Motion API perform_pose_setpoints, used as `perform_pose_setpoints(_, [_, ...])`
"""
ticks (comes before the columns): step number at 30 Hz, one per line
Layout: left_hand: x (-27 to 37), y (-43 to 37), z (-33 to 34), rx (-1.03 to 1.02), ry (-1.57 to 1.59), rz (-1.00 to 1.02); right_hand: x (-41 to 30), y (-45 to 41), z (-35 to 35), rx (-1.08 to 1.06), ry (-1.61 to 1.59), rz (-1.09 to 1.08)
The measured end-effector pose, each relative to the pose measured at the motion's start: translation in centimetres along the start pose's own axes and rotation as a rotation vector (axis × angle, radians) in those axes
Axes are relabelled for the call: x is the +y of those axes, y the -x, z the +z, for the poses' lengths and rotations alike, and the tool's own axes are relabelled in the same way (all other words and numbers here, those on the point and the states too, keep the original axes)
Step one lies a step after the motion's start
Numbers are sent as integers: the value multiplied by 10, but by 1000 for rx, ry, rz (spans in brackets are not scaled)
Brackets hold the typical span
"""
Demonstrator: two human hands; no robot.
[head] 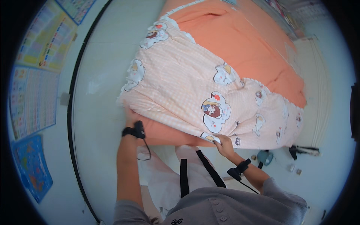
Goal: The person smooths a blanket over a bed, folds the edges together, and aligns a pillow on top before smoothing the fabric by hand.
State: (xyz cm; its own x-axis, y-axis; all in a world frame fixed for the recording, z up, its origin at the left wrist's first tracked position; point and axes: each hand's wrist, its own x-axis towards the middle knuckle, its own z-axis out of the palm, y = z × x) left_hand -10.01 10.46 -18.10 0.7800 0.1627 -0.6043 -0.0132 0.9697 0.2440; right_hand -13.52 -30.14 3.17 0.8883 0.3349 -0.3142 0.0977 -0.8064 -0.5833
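A pale checked quilt (180,76) with cartoon patches and a ruffled border lies across a bed with an orange sheet (239,42). At its near left corner, my left hand (129,114) holds the quilt's edge; the fingers are blurred and partly hidden against the cloth. My right hand (225,145) pinches the near edge further right, thumb on top beside a patch. Between the two hands the edge runs slantwise, with orange sheet showing below it. Both wrists wear black strapped devices.
My legs (166,166) stand close against the bed's near side. To the right on the floor are a teal round object (265,158) and a black-handled item (294,152). Posters (35,98) hang on the left wall, and a cream curtain-like panel (315,92) is beyond the bed's right side.
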Motion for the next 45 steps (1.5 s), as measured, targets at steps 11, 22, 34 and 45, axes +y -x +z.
perform_pose_setpoints(11, [156, -17, 93, -62, -506, -47, -43, -4, 29, 0, 290, 145])
perform_pose_setpoints(22, [140, 55, -12, 377, -884, -203, -131, -73, 164, -215, -99, 47])
perform_pose_setpoints(34, [131, 58, 175, -828, -1603, -390, -234, -243, 150, -3, -924, 280])
perform_pose_setpoints(45, [177, -112, 257, -489, -1864, -830, -232, -252, 103, -594, -1024, 549])
